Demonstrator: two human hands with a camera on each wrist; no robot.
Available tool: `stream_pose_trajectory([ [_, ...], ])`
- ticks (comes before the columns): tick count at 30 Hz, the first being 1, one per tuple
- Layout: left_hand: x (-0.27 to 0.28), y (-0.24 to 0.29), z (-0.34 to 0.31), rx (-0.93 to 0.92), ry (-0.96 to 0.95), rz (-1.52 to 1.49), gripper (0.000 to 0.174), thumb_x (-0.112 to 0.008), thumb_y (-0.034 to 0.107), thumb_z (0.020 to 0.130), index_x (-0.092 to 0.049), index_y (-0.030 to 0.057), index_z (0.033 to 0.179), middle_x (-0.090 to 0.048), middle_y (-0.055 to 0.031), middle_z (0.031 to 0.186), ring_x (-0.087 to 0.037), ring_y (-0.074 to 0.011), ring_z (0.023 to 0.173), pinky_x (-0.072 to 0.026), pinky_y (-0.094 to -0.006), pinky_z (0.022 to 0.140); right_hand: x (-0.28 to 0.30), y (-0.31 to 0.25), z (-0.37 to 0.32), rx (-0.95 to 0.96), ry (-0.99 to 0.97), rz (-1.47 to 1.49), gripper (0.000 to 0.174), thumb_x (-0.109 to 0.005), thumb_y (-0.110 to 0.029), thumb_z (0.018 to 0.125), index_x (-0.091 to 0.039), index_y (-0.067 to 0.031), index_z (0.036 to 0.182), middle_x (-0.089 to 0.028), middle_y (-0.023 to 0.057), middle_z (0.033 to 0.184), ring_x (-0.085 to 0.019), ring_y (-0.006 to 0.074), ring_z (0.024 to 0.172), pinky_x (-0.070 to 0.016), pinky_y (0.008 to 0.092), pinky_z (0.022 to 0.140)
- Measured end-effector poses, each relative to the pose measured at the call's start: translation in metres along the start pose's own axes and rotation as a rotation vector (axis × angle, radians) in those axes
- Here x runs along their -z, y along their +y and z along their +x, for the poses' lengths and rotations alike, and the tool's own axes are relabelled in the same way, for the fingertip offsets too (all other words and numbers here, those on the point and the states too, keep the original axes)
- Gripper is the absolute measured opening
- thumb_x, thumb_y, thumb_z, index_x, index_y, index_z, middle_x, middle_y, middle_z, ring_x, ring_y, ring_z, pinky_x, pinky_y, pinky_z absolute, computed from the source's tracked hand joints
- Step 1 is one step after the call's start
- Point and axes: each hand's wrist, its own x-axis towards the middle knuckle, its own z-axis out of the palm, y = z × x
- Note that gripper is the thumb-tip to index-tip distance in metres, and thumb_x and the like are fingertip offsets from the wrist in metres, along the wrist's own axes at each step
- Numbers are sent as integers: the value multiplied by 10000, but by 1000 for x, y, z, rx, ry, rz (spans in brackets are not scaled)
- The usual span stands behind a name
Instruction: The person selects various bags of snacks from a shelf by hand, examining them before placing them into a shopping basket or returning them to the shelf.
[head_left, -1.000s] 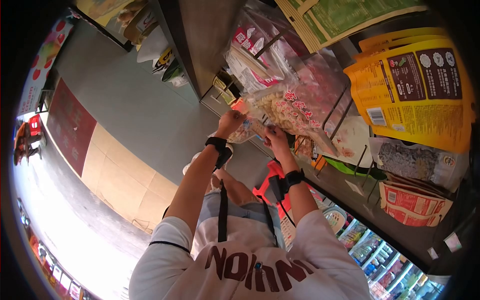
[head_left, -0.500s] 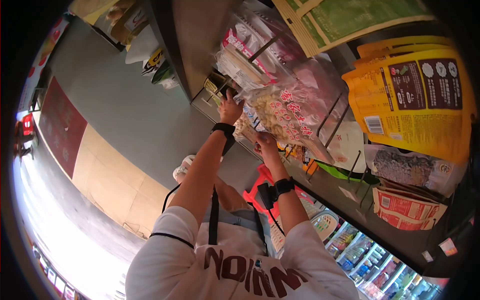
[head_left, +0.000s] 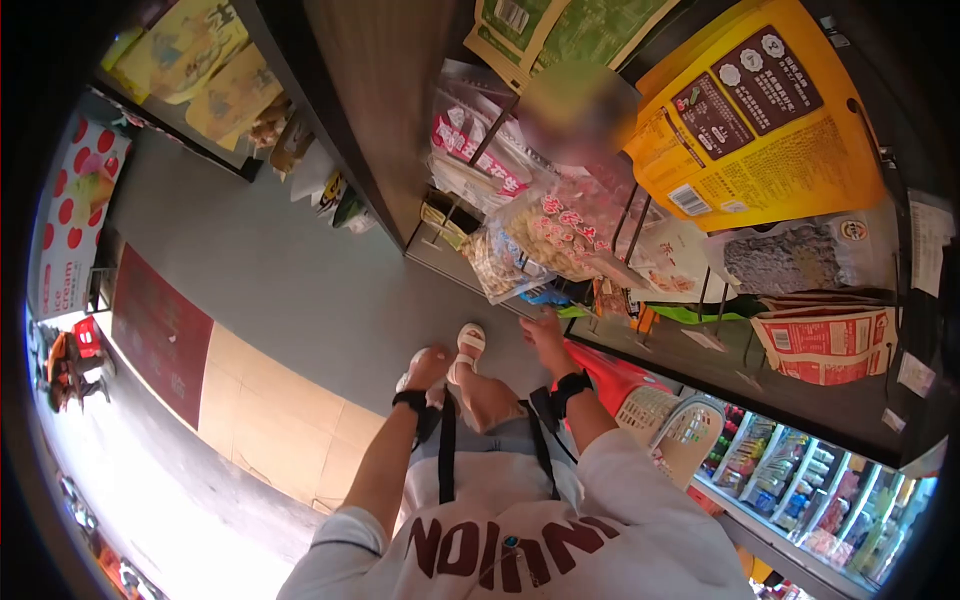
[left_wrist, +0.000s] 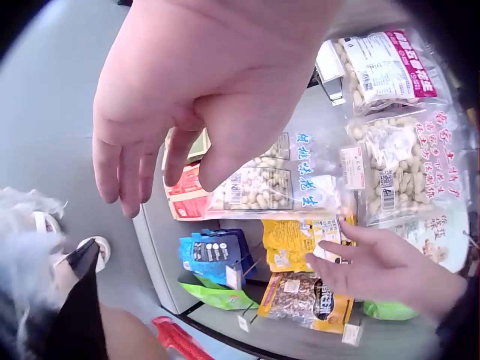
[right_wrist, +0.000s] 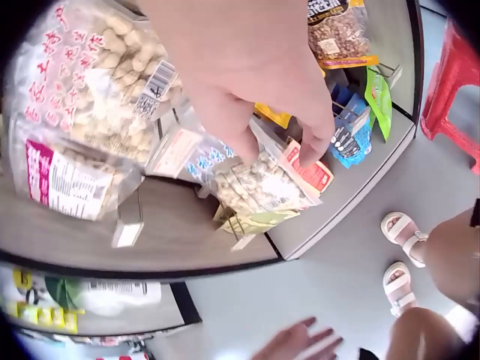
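A clear bag of peanuts with blue lettering (left_wrist: 259, 187) hangs at the front of the shelf display, beside a peanut bag with red lettering (left_wrist: 394, 169). My left hand (head_left: 430, 367) is lowered away from the shelf, over my feet in the head view. Its fingers (left_wrist: 129, 180) hang loose with nothing between them. My right hand (head_left: 545, 338) is just below the hanging bags. In the left wrist view, the right hand (left_wrist: 371, 266) has its fingers spread in front of a yellow packet (left_wrist: 289, 244), holding nothing.
Yellow pouches (head_left: 740, 120) and a red packet (head_left: 825, 345) hang farther right on hooks. A blue packet (left_wrist: 214, 255) and a green packet (left_wrist: 217, 295) sit lower. A red stool (right_wrist: 454, 90) stands on the floor by the shelf, near a pale basket (head_left: 650, 415).
Both hands were up at the blue-lettered peanut bag; they have come off it and dropped back toward my body. The bag now hangs by itself. The head view has turned somewhat.
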Motion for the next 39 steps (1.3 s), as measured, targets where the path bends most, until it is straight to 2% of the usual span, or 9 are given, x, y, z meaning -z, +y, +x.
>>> stream_pose_trajectory([
  [4, 18, -16, -40, -147, 74, 191, 254, -542, 266, 704, -581, 61, 848, -591, -163, 795, -570, -309, 791, -454, -356, 677, -6, 26, 116, 542, 227, -135, 591, -672, -73, 654, -347, -50, 1146, -496, 107, 978, -531, 161, 682, -438, 238, 519],
  [14, 57, -1, -106, 358, 105, -390, 259, -548, 164, 759, -525, -17, 943, -583, -112, 734, -587, -172, 668, -463, -258, 564, -13, -16, 117, -335, -300, 235, 464, -600, -183, 746, -359, -110, 1135, -380, 73, 1135, -494, 256, 902, -450, 406, 742],
  [19, 45, 3, -96, 331, 49, -397, 283, -521, 223, 794, -507, 16, 986, -575, -81, 804, -582, -165, 703, -431, -242, 578, -8, 24, 168, 176, -331, 622, 337, -535, -158, 782, -426, -61, 1086, -496, 118, 1020, -509, 275, 887, -423, 356, 795],
  [21, 42, 3, -93, 302, 42, -378, 278, -520, 221, 796, -509, 17, 984, -577, -82, 808, -583, -168, 707, -431, -245, 582, 1, 19, 166, 1057, 188, -1085, 309, -478, -172, 801, -444, -48, 1082, -501, 137, 1045, -477, 304, 946, -382, 362, 839],
  [24, 38, 4, -91, 283, 40, -330, 262, -514, 207, 798, -512, 17, 977, -579, -85, 794, -586, -172, 705, -433, -252, 582, 2, -3, 155, 437, 60, -947, 393, -394, -254, 823, -389, -82, 1176, -353, 158, 1237, -342, 329, 1119, -254, 408, 939],
  [31, 40, 10, -91, 260, 52, -286, 248, -514, 187, 793, -521, 11, 967, -578, -95, 761, -583, -169, 673, -442, -256, 586, 18, 28, 186, 1042, 372, -1087, 276, -479, -176, 769, -488, -38, 1008, -529, 119, 987, -515, 274, 860, -407, 361, 751],
  [33, 47, 15, -90, 234, 56, -272, 250, -517, 190, 790, -522, 12, 966, -580, -97, 764, -581, -167, 672, -445, -259, 587, 2, 50, 190, 822, 276, -1032, 328, -421, -215, 795, -468, -66, 1083, -476, 130, 1115, -472, 289, 984, -385, 371, 807],
  [35, 53, 24, -87, 194, 100, -234, 224, -534, 175, 754, -545, 17, 912, -598, -120, 699, -594, -201, 659, -456, -280, 568, -15, 24, 118, 193, -58, 247, 77, -472, -118, 717, -494, -69, 772, -410, -20, 618, -413, 69, 519, -380, 194, 480],
  [39, 73, 61, -92, 82, 44, 64, 302, -568, 232, 709, -540, 48, 947, -602, -154, 767, -595, -285, 718, -463, -337, 619, -11, 12, -20, 178, -535, -80, 206, -554, -224, 769, -566, -52, 882, -536, 15, 689, -500, 112, 644, -423, 247, 558],
])
